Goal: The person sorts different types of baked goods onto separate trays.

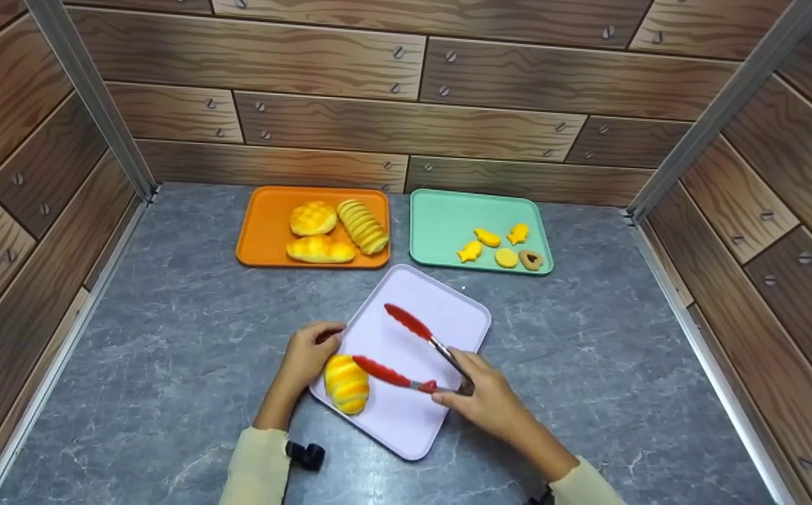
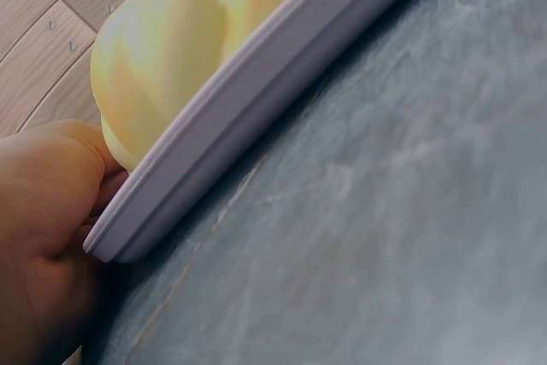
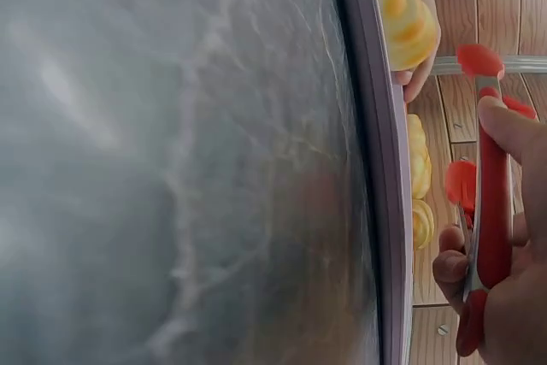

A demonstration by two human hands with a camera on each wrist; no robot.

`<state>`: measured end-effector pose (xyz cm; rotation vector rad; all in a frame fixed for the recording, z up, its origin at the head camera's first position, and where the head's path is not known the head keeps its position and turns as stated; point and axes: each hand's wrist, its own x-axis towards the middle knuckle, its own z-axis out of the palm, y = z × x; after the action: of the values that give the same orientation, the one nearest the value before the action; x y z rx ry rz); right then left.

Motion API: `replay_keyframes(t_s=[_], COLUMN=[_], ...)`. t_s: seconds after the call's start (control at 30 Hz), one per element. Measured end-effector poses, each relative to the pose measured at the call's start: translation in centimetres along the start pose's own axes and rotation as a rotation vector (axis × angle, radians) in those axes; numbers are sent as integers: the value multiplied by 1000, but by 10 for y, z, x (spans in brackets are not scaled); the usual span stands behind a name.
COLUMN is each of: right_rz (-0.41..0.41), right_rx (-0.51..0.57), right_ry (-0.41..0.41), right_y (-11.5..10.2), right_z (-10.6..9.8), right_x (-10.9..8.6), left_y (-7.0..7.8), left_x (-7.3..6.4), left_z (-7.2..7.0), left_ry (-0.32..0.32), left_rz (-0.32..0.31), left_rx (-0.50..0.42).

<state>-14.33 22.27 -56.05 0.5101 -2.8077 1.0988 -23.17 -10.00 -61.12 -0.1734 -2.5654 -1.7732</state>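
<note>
A lavender tray (image 1: 406,421) lies turned at an angle on the table. On its left corner sits a striped yellow toy bread roll (image 1: 347,386). My left hand (image 1: 305,361) grips the tray's left edge beside the roll; in the left wrist view the fingers are partly hidden behind the rim. Over the tray, my right hand (image 1: 490,396) holds red-tipped tongs (image 1: 409,321) by their handles, arms spread apart. One tong tip overlaps the roll's upper right side in the head view, with nothing between the tips. The right wrist view shows the tongs' red handle (image 3: 493,203) under the thumb.
Behind on the left, an orange tray (image 1: 262,228) bears three toy breads (image 1: 313,219). To its right, a green tray (image 1: 441,224) holds several small toy biscuits (image 1: 506,258). Wood-patterned walls (image 1: 321,119) enclose the grey marbled table (image 1: 588,351) at the back and both sides.
</note>
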Motion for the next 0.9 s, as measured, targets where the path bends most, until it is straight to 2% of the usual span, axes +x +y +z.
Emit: replay_keyframes(t_s=[0.33, 0.5, 0.67, 0.9], right_rz=[-137, -167, -173, -231], right_rx=[-25, -59, -109, -198], right_ry=[-87, -132, -149, -139], right_y=[-3, -5, -6, -9], right_z=[11, 15, 16, 17], right_x=[-19, -21, -21, -20], left_y=[0, 1, 2, 2], left_x=[0, 0, 0, 0], left_z=[0, 0, 0, 0], left_ry=[14, 1, -4, 5], left_rz=[23, -17, -45, -32], left_rx=[-21, -15, -10, -8])
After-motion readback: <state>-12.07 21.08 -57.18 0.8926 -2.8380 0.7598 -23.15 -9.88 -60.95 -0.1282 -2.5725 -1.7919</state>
